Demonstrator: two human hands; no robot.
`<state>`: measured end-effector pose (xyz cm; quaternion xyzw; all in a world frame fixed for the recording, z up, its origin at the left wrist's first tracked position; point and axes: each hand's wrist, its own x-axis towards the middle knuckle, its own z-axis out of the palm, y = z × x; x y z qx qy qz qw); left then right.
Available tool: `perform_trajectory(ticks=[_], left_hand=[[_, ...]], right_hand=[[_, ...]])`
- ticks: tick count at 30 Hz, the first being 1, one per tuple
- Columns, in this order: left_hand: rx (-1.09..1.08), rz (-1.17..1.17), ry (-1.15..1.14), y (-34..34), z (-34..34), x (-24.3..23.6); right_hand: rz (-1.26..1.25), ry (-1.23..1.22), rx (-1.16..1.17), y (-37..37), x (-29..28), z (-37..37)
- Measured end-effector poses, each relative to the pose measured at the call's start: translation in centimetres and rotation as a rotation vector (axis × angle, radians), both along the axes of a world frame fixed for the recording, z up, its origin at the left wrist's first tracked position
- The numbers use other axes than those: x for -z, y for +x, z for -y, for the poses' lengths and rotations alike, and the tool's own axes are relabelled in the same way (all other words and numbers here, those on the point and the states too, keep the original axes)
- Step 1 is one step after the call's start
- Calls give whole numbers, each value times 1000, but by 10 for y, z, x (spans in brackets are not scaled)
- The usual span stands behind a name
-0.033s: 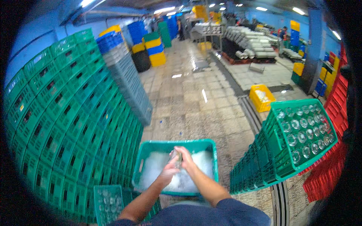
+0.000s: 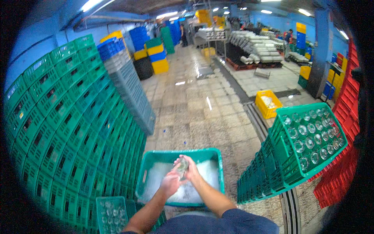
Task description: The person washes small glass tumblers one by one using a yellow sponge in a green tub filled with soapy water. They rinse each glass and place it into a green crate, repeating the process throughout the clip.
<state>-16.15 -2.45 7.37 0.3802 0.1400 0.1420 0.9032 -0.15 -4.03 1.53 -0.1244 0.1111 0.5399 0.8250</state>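
My left hand (image 2: 172, 182) and my right hand (image 2: 189, 169) are closed around a greenish clear glass container (image 2: 181, 167), held above a teal plastic tub (image 2: 219, 169) of whitish, foamy water. My fingers partly hide the container, and my left hand is slightly blurred. To the right, a tall stack of green crates carries a top crate (image 2: 284, 148) with several rows of clear glassware (image 2: 311, 128). At the lower left sits another green crate (image 2: 111, 214) with glassware in it.
Tall green crate stacks (image 2: 58, 128) and grey crates (image 2: 130, 97) line the left. A yellow crate (image 2: 268, 111) stands beside a floor drain. Red crates (image 2: 343, 105) are at the right. Further back are piles of white rolls (image 2: 255, 46), coloured crates and people (image 2: 288, 37).
My hands and the glass container sit a little lower in the picture, with my left hand shifted slightly. The whole view has moved slightly.
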Motion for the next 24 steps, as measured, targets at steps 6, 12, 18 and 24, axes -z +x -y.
perform_trajectory(ticks=[6, 12, 18, 24], left_hand=[[240, -558, 1453, 7, -14, 15], [7, -198, 1769, 10, -31, 21], [-448, -514, 1473, 20, -78, 23], [-575, -476, -2, 38, -120, 25]], right_hand=[[745, -388, -157, 8, 0, -11], [476, -232, -33, 15, 10, -31], [883, -368, -206, -20, 21, -14], [864, -97, -392, -63, 11, 30]])
